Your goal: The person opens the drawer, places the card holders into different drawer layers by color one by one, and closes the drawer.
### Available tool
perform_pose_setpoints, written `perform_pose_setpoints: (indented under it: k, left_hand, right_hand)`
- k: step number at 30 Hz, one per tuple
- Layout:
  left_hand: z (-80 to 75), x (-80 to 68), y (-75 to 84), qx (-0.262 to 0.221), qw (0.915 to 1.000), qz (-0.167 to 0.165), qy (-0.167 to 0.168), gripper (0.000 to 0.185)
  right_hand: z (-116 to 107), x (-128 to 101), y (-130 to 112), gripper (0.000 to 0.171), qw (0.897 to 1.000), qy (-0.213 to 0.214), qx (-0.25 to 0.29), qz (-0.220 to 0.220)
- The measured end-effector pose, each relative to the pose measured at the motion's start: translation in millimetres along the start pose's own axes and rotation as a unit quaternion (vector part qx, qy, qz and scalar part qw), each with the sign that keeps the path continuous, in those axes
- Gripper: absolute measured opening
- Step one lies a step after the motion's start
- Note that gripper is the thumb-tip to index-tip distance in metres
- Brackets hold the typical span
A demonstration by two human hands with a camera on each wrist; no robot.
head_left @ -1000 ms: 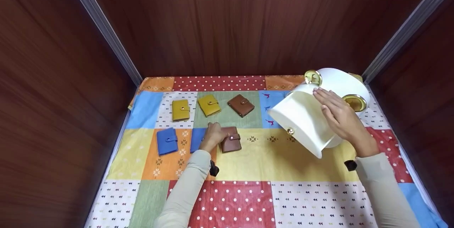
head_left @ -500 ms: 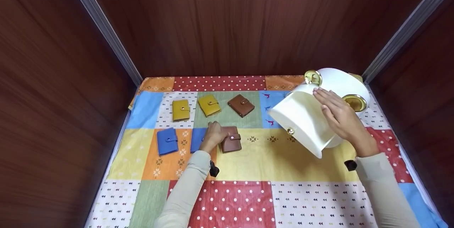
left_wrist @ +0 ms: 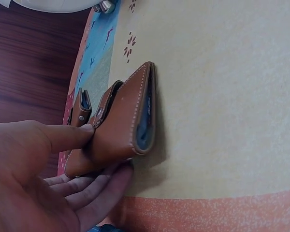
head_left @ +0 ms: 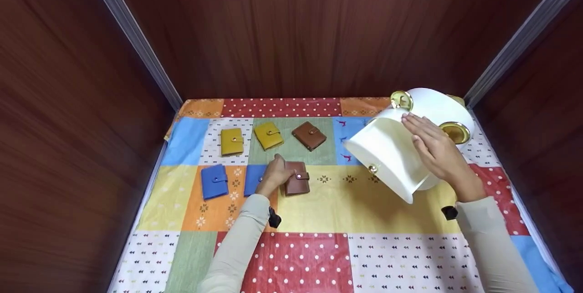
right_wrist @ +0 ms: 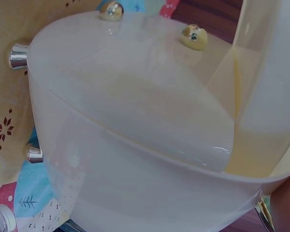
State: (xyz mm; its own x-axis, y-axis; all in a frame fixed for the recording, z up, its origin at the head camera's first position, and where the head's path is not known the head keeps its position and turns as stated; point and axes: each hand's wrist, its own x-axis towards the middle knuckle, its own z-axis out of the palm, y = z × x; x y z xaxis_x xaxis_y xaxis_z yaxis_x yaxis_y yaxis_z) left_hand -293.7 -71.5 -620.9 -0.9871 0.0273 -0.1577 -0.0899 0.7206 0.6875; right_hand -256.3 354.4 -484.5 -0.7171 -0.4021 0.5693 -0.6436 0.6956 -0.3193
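While the left hand (head_left: 274, 175) has barely shifted over the last second, its grip on the brown wallet (head_left: 297, 177) has firmed: in the left wrist view the thumb (left_wrist: 63, 137) lies on the wallet's snap side and the fingers (left_wrist: 94, 186) curl under its lower edge, so the wallet (left_wrist: 123, 125) stands tilted on its spine edge with the near side off the surface (head_left: 355, 202). That suggests a pick-up is under way, though the wallet has not left the cloth. Just left of this hand lies a blue wallet (head_left: 214, 181); beyond it, farther from the person, sit two yellow wallets (head_left: 232, 141) and another brown one (head_left: 309, 135). Well to the right, the right hand (head_left: 438, 149) rests as before with straight fingers on the tilted white box (head_left: 391, 158), holding nothing.
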Motion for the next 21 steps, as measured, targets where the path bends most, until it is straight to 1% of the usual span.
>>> perform_pose_setpoints:
  k: [4,7,10,15,18,21]
  left_hand:
    - [1.2,-2.3,-2.3,-0.025,0.9996,0.009,-0.002,0.057]
    - [0.7,-5.0,-3.0,-0.056,0.9983,0.010,-0.014,0.063]
    - [-0.8,-6.8,-2.1,-0.080,0.9962,0.006,-0.033,0.071]
    - [-1.0,-5.5,-0.7,-0.082,0.9951,0.011,-0.054,0.077]
    - [0.0,-4.4,-1.0,-0.076,0.9956,0.012,-0.053,0.081]
    - [0.8,-4.5,-1.3,-0.075,0.9961,0.007,-0.045,0.074]
  right_hand:
    - [0.6,-0.1,-0.5,0.048,1.000,-0.002,0.001,0.000]
    - [0.9,-0.3,-0.5,0.047,1.000,-0.002,0.002,0.001]
    - [1.0,-0.5,-0.2,0.047,1.000,0.000,0.003,0.001]
    - [1.0,-0.7,0.9,0.047,1.000,0.005,0.003,0.000]
    - [1.7,-0.6,1.4,0.047,1.000,0.009,0.005,-0.003]
    - [2.4,-0.3,1.6,0.047,1.000,0.013,0.005,-0.008]
